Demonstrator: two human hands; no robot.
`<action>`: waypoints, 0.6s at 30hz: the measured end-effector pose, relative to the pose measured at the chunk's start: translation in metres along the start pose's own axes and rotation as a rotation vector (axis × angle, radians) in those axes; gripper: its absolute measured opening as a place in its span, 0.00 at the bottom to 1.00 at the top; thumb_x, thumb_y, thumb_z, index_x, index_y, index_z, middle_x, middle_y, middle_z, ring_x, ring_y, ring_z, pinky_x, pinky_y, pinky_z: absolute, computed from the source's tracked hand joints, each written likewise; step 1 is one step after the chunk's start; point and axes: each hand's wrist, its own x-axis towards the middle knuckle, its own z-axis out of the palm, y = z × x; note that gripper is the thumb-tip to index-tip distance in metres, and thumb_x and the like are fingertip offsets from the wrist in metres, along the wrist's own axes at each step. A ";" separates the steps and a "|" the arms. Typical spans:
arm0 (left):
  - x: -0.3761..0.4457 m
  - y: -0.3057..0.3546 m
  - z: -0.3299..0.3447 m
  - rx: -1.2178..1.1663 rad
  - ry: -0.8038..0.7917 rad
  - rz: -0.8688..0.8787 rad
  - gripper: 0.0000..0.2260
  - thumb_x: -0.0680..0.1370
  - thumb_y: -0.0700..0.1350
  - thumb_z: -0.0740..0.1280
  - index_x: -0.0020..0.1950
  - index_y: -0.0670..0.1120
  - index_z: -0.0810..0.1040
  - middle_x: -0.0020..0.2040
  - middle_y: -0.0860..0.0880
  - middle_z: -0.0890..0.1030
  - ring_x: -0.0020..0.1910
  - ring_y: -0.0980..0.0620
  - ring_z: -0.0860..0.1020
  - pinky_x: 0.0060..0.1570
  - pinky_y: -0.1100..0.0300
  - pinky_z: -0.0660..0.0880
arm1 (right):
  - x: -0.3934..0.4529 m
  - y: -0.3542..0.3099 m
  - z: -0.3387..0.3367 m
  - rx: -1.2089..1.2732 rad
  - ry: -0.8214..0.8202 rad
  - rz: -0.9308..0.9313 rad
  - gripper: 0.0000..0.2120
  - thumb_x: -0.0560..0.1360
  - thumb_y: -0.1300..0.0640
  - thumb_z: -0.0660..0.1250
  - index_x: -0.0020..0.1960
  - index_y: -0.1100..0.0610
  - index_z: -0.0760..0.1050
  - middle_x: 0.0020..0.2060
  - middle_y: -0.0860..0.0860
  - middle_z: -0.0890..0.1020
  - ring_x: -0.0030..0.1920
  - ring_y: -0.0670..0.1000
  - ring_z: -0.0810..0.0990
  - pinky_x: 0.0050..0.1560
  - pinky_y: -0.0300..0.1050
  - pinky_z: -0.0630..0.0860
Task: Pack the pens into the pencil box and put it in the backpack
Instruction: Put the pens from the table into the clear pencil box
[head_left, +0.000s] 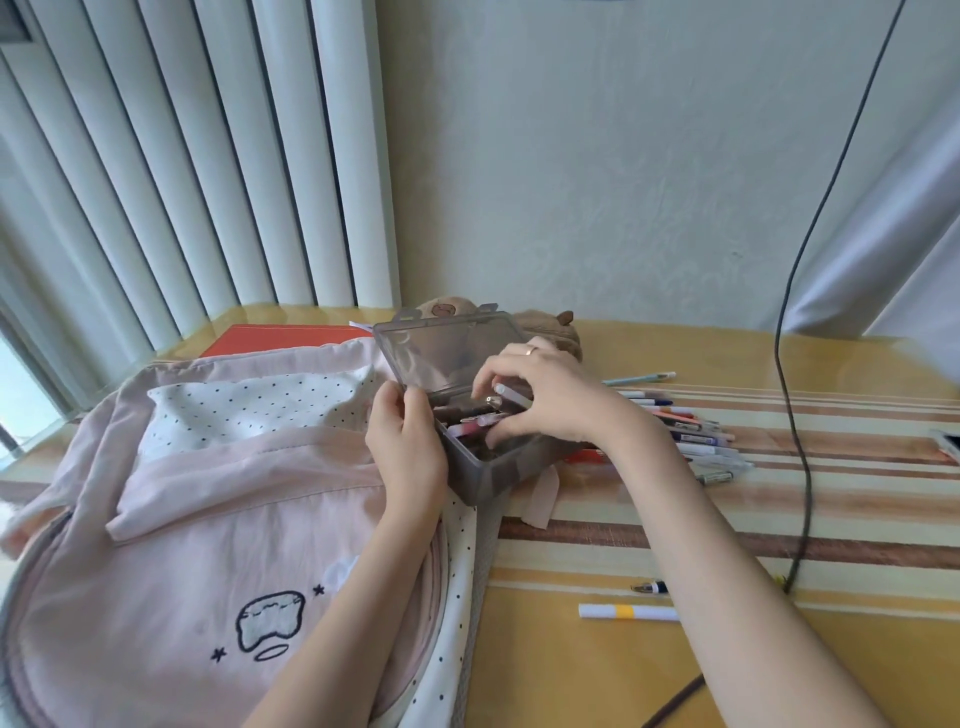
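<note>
The pink backpack (208, 493) lies flat on the table; the pencil box (483, 467) stands open at its edge, gripped by the left hand (405, 447). The right hand (540, 405) clasps pens (480, 421) inside (packing stage). Next, probably the loose pens (696, 436).

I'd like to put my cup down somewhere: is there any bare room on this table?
Yes: the yellow patch of table below the white and yellow pen, between the backpack and the right arm. Also the far strip behind the row of pens. It is crowded around the pencil box, where both hands work.
</note>
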 end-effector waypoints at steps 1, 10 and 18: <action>0.001 -0.002 0.000 -0.009 -0.005 -0.012 0.14 0.76 0.39 0.57 0.32 0.47 0.60 0.33 0.44 0.71 0.32 0.50 0.75 0.38 0.53 0.69 | -0.003 0.001 -0.003 0.034 -0.003 0.015 0.19 0.62 0.44 0.76 0.51 0.41 0.75 0.49 0.44 0.77 0.53 0.48 0.68 0.52 0.47 0.69; -0.004 0.003 0.000 -0.025 -0.052 -0.010 0.16 0.78 0.36 0.57 0.32 0.46 0.60 0.30 0.48 0.67 0.25 0.64 0.73 0.32 0.61 0.70 | -0.014 0.003 0.002 0.340 -0.083 0.101 0.04 0.74 0.46 0.68 0.43 0.40 0.82 0.47 0.44 0.85 0.45 0.40 0.80 0.51 0.39 0.75; 0.001 -0.001 -0.002 -0.074 -0.094 -0.036 0.11 0.76 0.42 0.58 0.33 0.47 0.63 0.37 0.40 0.73 0.39 0.39 0.81 0.41 0.47 0.77 | -0.055 0.018 -0.007 0.484 -0.031 0.209 0.17 0.80 0.45 0.54 0.58 0.46 0.80 0.57 0.40 0.80 0.55 0.30 0.73 0.57 0.31 0.66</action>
